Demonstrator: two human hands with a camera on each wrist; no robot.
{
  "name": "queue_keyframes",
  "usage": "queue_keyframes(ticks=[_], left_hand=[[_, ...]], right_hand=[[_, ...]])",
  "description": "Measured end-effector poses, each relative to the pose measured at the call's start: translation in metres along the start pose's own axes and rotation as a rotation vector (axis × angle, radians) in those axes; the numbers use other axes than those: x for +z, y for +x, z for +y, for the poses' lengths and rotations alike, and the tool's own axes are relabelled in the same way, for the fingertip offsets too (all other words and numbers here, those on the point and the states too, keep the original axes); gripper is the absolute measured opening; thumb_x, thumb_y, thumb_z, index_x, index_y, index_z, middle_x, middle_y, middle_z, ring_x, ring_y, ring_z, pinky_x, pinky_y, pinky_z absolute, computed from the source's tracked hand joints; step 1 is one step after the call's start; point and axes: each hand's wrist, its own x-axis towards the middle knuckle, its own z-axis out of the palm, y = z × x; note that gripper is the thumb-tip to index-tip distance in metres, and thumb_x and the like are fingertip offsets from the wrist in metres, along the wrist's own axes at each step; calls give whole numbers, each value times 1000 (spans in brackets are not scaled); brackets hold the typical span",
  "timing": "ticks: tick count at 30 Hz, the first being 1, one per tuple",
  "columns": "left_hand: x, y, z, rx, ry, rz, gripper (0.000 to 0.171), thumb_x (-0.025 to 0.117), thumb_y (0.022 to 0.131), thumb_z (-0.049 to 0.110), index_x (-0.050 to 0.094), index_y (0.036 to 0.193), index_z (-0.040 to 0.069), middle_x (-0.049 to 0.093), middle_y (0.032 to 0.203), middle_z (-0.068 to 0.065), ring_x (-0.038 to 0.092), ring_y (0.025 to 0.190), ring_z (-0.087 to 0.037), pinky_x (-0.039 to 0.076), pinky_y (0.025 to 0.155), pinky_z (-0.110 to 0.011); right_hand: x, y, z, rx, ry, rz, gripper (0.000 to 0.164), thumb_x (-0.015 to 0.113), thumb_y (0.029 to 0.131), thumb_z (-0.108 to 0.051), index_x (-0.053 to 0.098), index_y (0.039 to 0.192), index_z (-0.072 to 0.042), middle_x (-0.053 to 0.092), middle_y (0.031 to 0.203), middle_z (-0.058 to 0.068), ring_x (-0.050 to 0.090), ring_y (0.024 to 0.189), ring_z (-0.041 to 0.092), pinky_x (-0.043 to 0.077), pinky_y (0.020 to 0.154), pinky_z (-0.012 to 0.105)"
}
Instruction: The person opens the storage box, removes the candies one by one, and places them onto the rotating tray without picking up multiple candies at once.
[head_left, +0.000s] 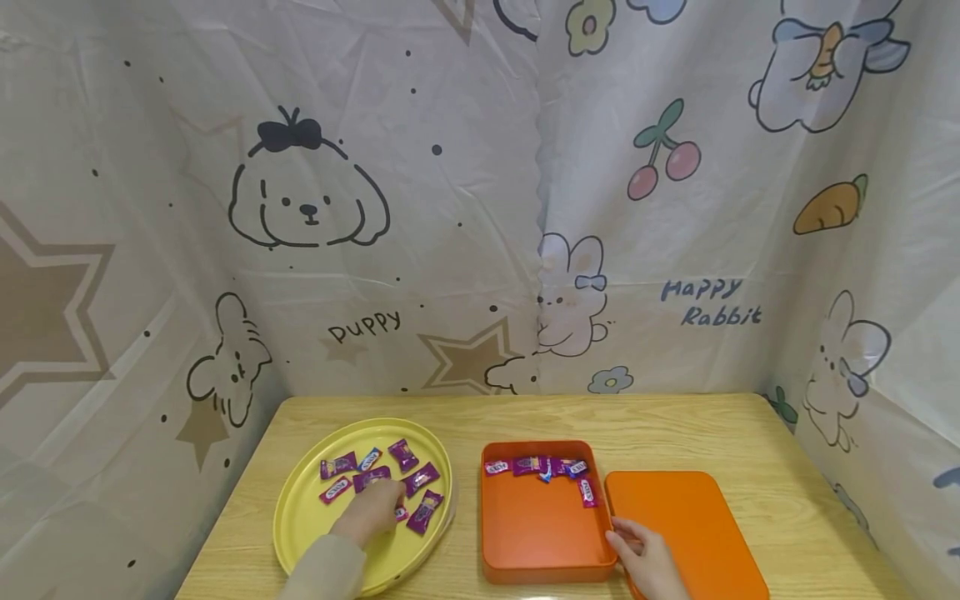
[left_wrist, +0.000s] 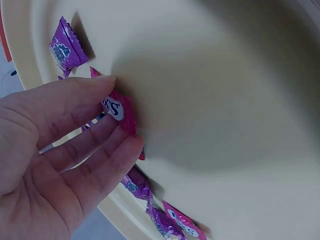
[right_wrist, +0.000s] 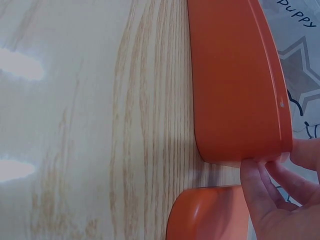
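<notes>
My left hand (head_left: 372, 510) is low over the yellow round tray (head_left: 287, 508). In the left wrist view its thumb and curled fingers close around a small pink-wrapped candy (left_wrist: 121, 111), whose ends the fingertips partly hide. Purple-wrapped candies (head_left: 425, 512) and several other small wrapped candies lie about it on the tray. My right hand (head_left: 647, 560) grips the front right corner of the open orange box (head_left: 547, 575), thumb over the rim and fingers on the outer wall. Inside the box, purple, pink and blue candies (head_left: 528, 466) line the back, with one pink candy (head_left: 588, 492) by the right wall.
A flat orange lid (head_left: 675, 508) lies just right of the box on the wooden table (head_left: 465, 421). Printed cloth (head_left: 465, 208) hangs behind the table and at both sides.
</notes>
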Motion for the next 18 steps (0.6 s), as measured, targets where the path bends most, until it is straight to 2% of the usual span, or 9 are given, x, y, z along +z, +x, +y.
queue_keyframes(ticks=[7,18], left_hand=[[1,0,1,-32,31,-5,27,63,61,-15,52,71,8,49,68,0,47,63,-16,44,59,-30],[2,0,3,-30,22,-2,26,63,63,-14,52,71,8,48,68,0,47,63,-16,45,61,-31]], right_hand=[[0,0,0,1,4,6,40,58,90,-16,53,114,15,62,101,24,63,87,31,54,69,34],[1,0,1,-8,7,8,40,58,89,-16,54,114,15,62,100,24,63,87,31,54,70,35]])
